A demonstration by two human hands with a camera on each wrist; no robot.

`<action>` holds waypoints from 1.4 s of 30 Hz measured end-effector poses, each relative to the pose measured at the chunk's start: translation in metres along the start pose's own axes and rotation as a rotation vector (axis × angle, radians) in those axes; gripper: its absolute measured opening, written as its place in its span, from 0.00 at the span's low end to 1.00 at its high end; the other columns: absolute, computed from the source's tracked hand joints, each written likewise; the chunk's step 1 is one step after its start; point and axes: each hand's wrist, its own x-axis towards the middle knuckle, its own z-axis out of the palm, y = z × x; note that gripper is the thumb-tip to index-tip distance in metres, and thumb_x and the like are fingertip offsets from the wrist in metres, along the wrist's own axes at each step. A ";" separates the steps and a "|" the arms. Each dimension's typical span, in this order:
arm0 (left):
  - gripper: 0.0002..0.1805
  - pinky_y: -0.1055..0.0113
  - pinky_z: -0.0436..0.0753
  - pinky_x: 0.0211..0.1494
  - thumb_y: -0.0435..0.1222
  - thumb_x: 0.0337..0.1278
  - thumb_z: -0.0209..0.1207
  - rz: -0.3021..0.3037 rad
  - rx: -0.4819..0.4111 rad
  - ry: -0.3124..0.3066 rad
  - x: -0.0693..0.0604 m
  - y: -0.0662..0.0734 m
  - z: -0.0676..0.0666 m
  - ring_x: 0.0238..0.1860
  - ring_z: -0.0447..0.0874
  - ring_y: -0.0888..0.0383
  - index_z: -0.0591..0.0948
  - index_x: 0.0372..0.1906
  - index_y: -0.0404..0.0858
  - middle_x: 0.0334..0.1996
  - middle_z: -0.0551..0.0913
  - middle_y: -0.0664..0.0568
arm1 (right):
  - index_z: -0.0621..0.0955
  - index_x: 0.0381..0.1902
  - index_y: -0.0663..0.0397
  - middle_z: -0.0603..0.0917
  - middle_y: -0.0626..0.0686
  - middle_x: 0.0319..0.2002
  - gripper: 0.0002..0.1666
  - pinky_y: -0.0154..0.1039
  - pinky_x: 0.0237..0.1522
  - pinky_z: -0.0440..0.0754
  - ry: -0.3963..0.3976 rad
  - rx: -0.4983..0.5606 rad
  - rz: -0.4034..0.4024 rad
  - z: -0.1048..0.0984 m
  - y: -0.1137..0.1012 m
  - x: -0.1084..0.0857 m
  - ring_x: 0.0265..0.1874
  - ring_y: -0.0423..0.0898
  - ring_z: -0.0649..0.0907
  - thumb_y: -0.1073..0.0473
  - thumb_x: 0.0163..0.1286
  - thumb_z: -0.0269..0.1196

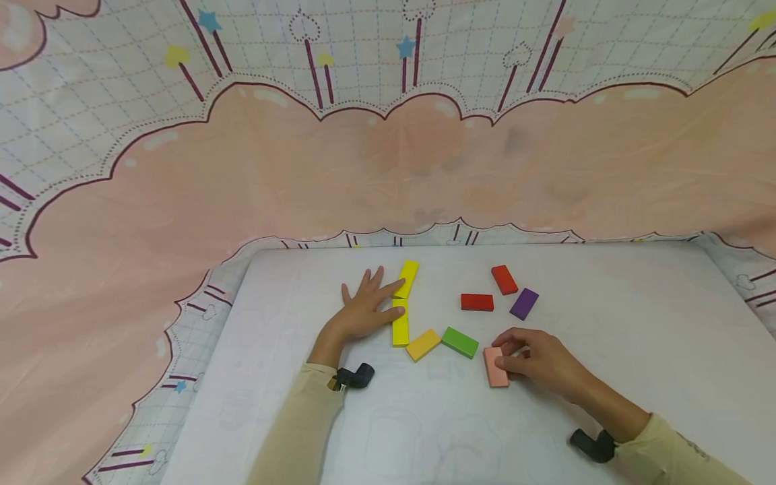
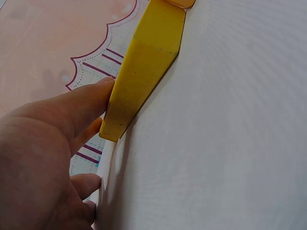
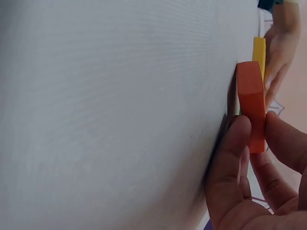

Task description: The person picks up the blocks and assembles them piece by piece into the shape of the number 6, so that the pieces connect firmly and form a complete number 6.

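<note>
In the head view my left hand (image 1: 360, 313) lies with fingers spread, its index finger and thumb touching two yellow blocks (image 1: 400, 330) that stand end to end in a line. The left wrist view has the thumb or a finger of that hand (image 2: 53, 143) against the side of a yellow block (image 2: 144, 57). At the right, my right hand (image 1: 542, 360) pinches a pink block (image 1: 495, 372) between thumb and fingers. Orange-looking in the right wrist view, this block (image 3: 251, 105) sits between the fingertips of the right hand (image 3: 259, 182).
An orange-yellow block (image 1: 423, 345) and a green block (image 1: 459, 342) lie between the hands. Farther back are two red blocks (image 1: 477, 302) and a purple block (image 1: 524, 304). The white tabletop (image 1: 418, 438) ends at a patterned cloth (image 1: 303, 175).
</note>
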 end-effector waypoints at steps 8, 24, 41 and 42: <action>0.36 0.29 0.19 0.73 0.59 0.70 0.55 0.000 0.000 0.004 0.000 0.000 0.001 0.84 0.23 0.47 0.60 0.79 0.65 0.84 0.37 0.51 | 0.85 0.54 0.49 0.86 0.47 0.40 0.21 0.37 0.35 0.81 -0.006 -0.001 0.025 0.001 -0.002 0.002 0.41 0.45 0.79 0.51 0.65 0.73; 0.36 0.29 0.19 0.73 0.59 0.69 0.55 -0.001 -0.001 0.010 0.000 -0.001 0.001 0.84 0.24 0.47 0.61 0.79 0.65 0.85 0.37 0.51 | 0.86 0.51 0.47 0.85 0.46 0.37 0.17 0.36 0.31 0.79 0.019 -0.054 0.035 0.006 -0.009 0.006 0.38 0.45 0.78 0.53 0.65 0.72; 0.36 0.30 0.18 0.73 0.60 0.69 0.55 -0.005 -0.004 -0.001 -0.001 0.002 -0.001 0.84 0.23 0.48 0.61 0.79 0.65 0.84 0.36 0.52 | 0.81 0.56 0.46 0.78 0.50 0.39 0.39 0.38 0.37 0.82 -0.163 -0.050 0.076 -0.003 -0.006 0.010 0.36 0.47 0.79 0.55 0.45 0.84; 0.36 0.30 0.18 0.73 0.60 0.69 0.55 -0.007 -0.003 -0.002 -0.001 0.002 -0.001 0.84 0.23 0.48 0.61 0.79 0.65 0.84 0.36 0.52 | 0.80 0.55 0.47 0.78 0.50 0.39 0.39 0.38 0.36 0.82 -0.164 -0.057 0.064 -0.003 -0.006 0.010 0.35 0.47 0.79 0.56 0.44 0.84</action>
